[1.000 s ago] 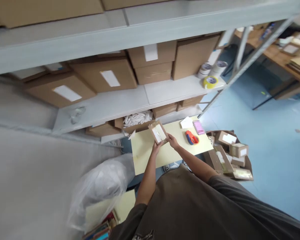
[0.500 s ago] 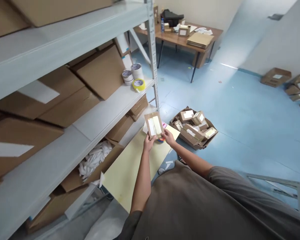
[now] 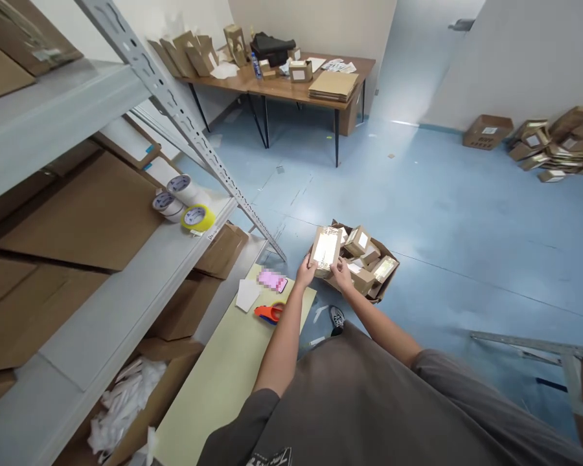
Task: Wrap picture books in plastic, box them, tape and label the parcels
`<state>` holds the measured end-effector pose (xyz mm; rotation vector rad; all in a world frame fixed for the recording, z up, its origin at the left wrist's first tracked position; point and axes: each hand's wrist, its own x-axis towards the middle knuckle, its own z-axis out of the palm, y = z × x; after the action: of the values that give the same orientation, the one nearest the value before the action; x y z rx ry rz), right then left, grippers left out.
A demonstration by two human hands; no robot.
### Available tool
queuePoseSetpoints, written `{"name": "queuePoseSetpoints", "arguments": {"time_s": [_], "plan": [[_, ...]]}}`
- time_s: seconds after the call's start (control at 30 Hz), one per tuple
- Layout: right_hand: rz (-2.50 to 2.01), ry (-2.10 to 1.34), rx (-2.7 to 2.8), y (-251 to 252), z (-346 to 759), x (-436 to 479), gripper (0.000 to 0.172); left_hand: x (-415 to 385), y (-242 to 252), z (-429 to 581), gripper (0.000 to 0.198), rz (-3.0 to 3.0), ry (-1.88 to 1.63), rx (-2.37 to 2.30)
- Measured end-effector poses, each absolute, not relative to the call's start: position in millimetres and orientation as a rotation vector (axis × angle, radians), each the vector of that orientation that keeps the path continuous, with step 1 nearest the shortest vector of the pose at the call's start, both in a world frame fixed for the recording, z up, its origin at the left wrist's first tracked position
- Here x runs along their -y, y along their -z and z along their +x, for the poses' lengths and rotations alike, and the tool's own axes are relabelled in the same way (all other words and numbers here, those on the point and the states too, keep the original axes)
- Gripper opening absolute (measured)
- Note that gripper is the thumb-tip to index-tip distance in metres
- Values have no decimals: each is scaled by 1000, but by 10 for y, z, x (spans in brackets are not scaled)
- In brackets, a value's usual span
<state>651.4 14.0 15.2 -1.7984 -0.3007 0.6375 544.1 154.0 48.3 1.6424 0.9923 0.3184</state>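
Note:
Between both hands I hold a small cardboard box with a white label and shiny clear tape on its top. My left hand grips its left lower corner, and my right hand grips the right one. Directly behind and below it, a large open carton on the floor holds several taped, labelled small boxes. To the left, on the pale yellow tabletop, lie an orange tape dispenser, a phone with a pink screen and a white paper sheet.
On the left, a grey metal shelf carries cartons, white tape rolls and a yellow tape roll. A wooden desk stands at the back. More boxes lie by the right wall; a metal frame is at lower right.
My hands have carried the small box rightward, from above the yellow tabletop to the edge of the floor carton. The view has turned right, uncovering the phone and tape dispenser.

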Motion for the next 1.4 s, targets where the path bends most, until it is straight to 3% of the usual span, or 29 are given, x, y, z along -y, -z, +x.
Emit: {"name": "queuePoseSetpoints", "arguments": {"time_s": [0.13,0.33,0.6,1.03,1.4], "plan": [[-1920,-640,204,-106,7111,-310,74,-1971,-484,5799,74,1626,-363,-1221],[-1882,-642,239,-229,7579,-434,71,-2252,-559,5846,61,1574,-461,-1223],[-1753,-605,573,-602,7325,-894,68,-2194,-882,5508,49,1570,-691,-1216],[-1529,-821,1132,-1145,5037,-1506,61,-1767,-1284,2824,54,1329,-1131,-1439],[-1363,-830,1571,-1408,3098,-1433,55,-1061,-1132,695,70,1122,-1329,-1557]]}}
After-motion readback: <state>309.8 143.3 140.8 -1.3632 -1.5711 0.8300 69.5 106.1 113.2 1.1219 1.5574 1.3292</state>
